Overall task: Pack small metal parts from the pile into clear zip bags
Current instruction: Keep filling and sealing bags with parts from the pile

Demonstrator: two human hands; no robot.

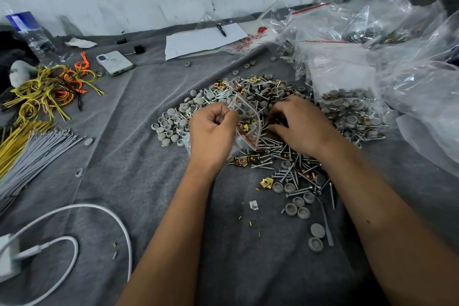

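Holding a zip bag (244,119), left hand (211,134) beside pile (248,92).

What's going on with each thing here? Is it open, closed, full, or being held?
Left hand: grips the zip bag.
Zip bag: open, a few parts inside.
Right hand: fingers curled down into the pile, picking parts.
Pile: loose, spread on the cloth.
Filled bag: full of parts; seal unclear.
Phone: face down.
Bottle: upright.

Packing workshop: screw pile (273,146), bagged hardware (347,112).
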